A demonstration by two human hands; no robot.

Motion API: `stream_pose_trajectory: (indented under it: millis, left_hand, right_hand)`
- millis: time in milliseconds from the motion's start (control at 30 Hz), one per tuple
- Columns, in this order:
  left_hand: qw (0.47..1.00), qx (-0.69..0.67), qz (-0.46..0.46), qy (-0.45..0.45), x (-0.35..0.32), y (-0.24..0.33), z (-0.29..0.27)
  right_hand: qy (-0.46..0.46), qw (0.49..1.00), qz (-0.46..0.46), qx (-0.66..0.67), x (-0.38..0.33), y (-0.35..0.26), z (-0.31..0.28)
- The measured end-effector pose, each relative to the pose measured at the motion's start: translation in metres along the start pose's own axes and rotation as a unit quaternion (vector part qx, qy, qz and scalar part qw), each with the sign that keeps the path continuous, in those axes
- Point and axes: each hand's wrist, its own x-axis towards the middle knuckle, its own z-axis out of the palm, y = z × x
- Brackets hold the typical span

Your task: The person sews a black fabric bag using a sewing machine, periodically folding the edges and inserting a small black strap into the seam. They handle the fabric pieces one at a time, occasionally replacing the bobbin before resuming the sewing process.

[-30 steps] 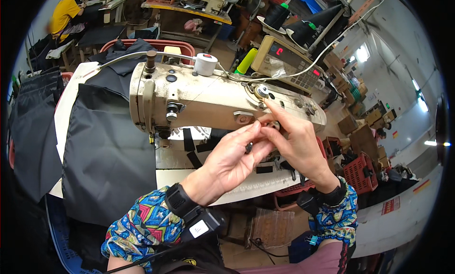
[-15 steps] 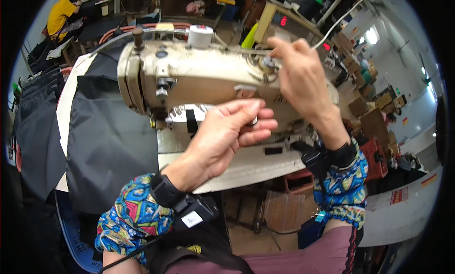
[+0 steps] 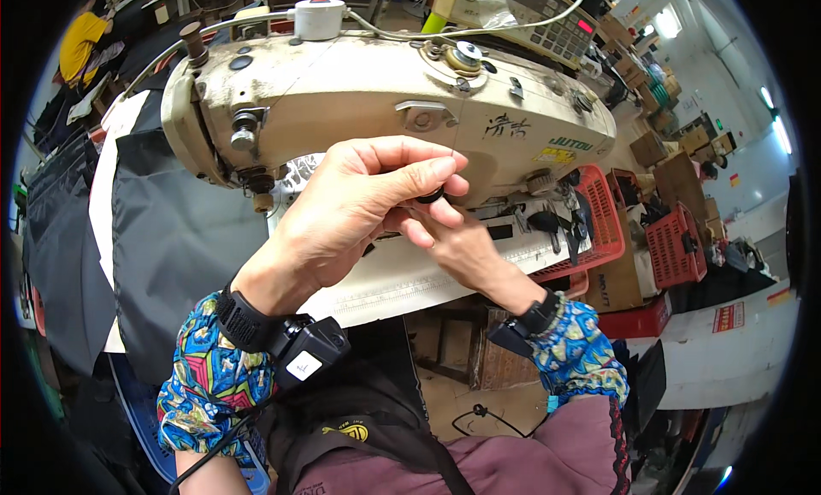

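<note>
My left hand point(image 3: 342, 204) is raised in front of a cream sewing machine point(image 3: 342, 93), thumb and forefinger pressed together. Its curled fingers hold a small, dark, round piece point(image 3: 431, 195), mostly covered, so its exact kind is unclear. Just behind and below those fingertips is my right hand point(image 3: 470, 251); its own fingertips are hidden by the left hand. On top of the machine sits a round metal thread-tension disc point(image 3: 466, 57). Black fabric point(image 3: 184, 238) lies over the left part of the table, beside the needle end of the machine.
A white ruler strip point(image 3: 393, 291) runs along the table's front edge. Small black tools point(image 3: 547, 221) and a red basket point(image 3: 603, 217) are at the right end. A control box point(image 3: 522, 20) stands behind the machine. Far left, a person in yellow point(image 3: 83, 46) sits.
My right hand has come down from the disc on top of the machine to behind my left hand. The left hand stays pinched. The view has shifted, showing more of the machine's right end.
</note>
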Motion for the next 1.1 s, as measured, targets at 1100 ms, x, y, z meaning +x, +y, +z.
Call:
stream_pose_trajectory:
  millis: [1100]
  left_hand:
    - [0.941,-0.248,-0.046,0.226,-0.103,-0.074,-0.049]
  right_hand:
    - [-0.024,0.982,0.06,0.177,-0.026,-0.02,-0.012]
